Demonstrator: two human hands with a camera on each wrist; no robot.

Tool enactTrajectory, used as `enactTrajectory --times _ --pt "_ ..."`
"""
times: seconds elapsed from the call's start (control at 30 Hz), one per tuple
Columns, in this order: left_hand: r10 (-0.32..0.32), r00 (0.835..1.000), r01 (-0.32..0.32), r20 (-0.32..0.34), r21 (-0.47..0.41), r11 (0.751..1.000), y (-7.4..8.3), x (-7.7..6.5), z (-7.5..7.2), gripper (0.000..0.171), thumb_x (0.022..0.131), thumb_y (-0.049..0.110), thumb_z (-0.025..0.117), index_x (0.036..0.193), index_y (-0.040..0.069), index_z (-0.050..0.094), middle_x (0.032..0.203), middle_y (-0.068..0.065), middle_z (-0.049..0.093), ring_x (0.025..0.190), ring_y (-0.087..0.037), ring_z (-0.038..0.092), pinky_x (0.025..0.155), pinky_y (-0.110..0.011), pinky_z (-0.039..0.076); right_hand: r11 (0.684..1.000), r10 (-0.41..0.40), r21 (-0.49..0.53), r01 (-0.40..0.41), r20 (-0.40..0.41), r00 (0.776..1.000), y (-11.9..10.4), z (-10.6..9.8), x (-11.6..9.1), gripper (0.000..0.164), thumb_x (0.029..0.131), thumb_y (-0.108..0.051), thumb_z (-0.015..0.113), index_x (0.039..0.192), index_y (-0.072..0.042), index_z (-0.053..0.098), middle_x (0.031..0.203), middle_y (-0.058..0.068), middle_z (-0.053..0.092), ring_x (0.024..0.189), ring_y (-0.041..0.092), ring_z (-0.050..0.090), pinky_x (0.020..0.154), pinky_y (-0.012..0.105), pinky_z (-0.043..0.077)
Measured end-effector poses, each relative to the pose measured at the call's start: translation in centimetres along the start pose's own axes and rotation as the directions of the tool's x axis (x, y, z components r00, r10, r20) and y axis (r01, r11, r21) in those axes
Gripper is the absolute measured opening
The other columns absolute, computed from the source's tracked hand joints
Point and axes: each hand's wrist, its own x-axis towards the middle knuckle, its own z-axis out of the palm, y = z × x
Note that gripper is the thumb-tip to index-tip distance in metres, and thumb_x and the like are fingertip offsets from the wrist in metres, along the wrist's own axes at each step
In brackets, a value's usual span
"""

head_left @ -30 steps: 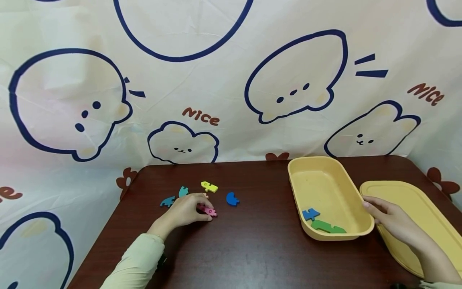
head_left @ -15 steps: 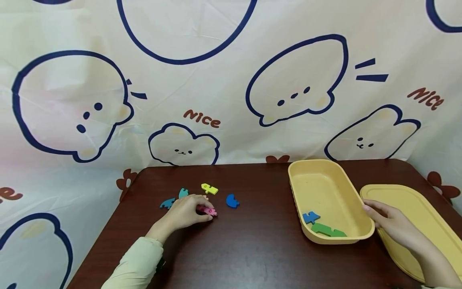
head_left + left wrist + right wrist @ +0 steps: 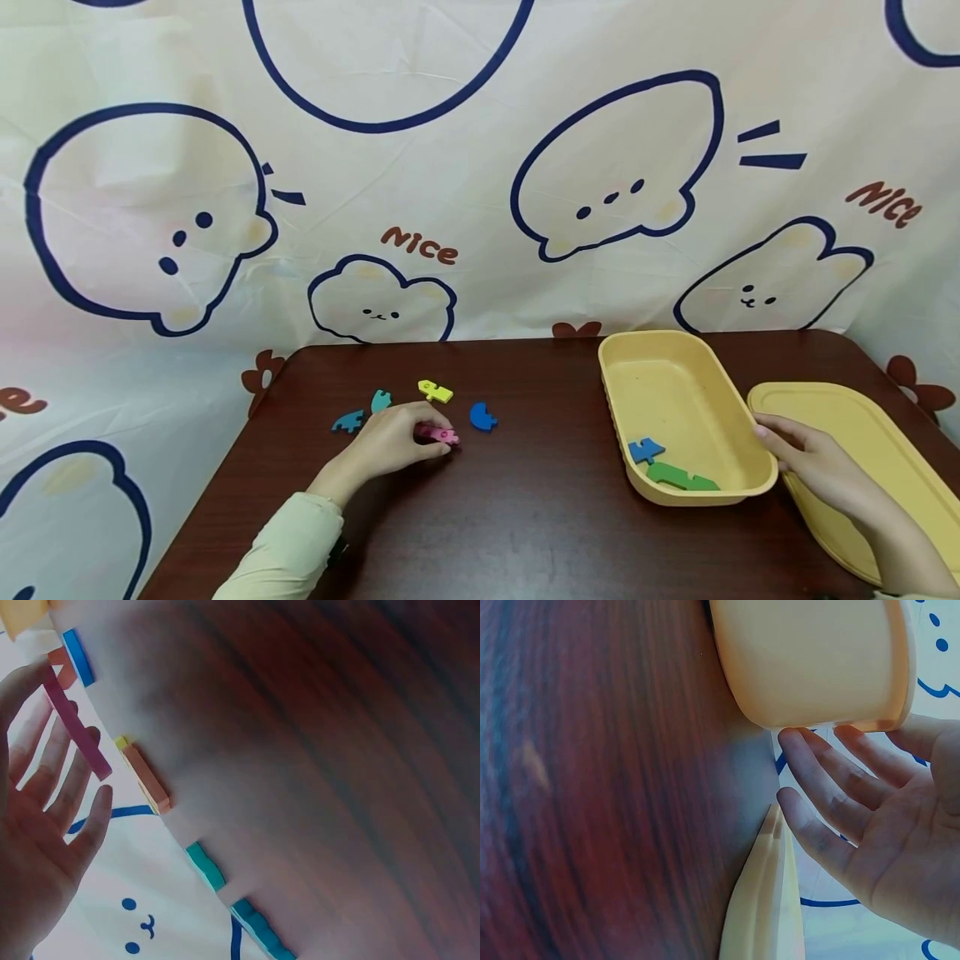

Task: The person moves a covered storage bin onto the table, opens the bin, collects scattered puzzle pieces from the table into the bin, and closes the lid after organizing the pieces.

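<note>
My left hand (image 3: 393, 442) pinches a pink puzzle piece (image 3: 444, 435) near the left middle of the table. In the left wrist view that piece (image 3: 77, 724) is held edge-on between thumb and fingertips, the other fingers loosely spread. On the right, my right hand (image 3: 825, 467) grips the near right rim of a yellow plastic container (image 3: 678, 502). The right wrist view has the thumb at the rim and fingertips against the container's outer wall (image 3: 817, 667). Inside it lie a blue puzzle piece (image 3: 647, 451) and a green one (image 3: 678, 476).
Around the left hand lie a blue piece (image 3: 482, 417), a yellow piece (image 3: 435, 391), a teal piece (image 3: 381, 401) and a darker teal piece (image 3: 348, 422). An orange piece (image 3: 146, 778) shows in the left wrist view. A yellow lid (image 3: 832, 400) lies right of the container.
My left hand has shifted slightly to the right with the pink puzzle piece, and now covers the orange piece in the head view. The right hand keeps its hold on the container.
</note>
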Motion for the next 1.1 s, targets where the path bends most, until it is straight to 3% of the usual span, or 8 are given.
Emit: enactTrajectory --times 0.2,0.7,1.1 --pt "0.046 0.999 -0.046 0.006 -0.015 0.999 0.5 0.1 0.2 0.025 0.083 0.035 0.081 0.105 0.027 0.073 0.105 0.012 0.066 0.092 -0.007 0.058 0.082 -0.035 0.051 1.0 -0.007 -0.005 0.007 -0.006 1.0 -0.1 0.1 0.0 0.061 0.107 -0.035 0.042 0.143 0.015 0.039 0.135 0.036 0.049 0.084 0.0 0.059 0.068 0.024 0.049" --pt "0.097 0.995 -0.096 0.014 -0.061 0.993 2.1 0.4 -0.1 0.023 0.085 0.033 0.08 0.106 0.028 0.073 0.101 0.015 0.066 0.088 -0.007 0.057 0.08 -0.032 0.05 0.999 0.03 -0.029 -0.03 0.023 0.999 -0.1 -0.3 0.1 0.065 0.107 -0.039 0.04 0.145 0.013 0.035 0.136 0.036 0.047 0.086 0.001 0.058 0.069 0.025 0.049" --pt "0.122 0.992 -0.121 0.011 -0.063 0.991 3.2 0.8 -0.1 0.023 0.086 0.035 0.078 0.107 0.029 0.073 0.098 0.017 0.064 0.084 -0.007 0.056 0.072 -0.026 0.049 1.0 0.023 -0.021 -0.022 0.025 0.999 -0.1 -0.2 0.1 0.064 0.108 -0.038 0.039 0.144 0.015 0.035 0.137 0.038 0.046 0.085 0.0 0.058 0.069 0.026 0.05"
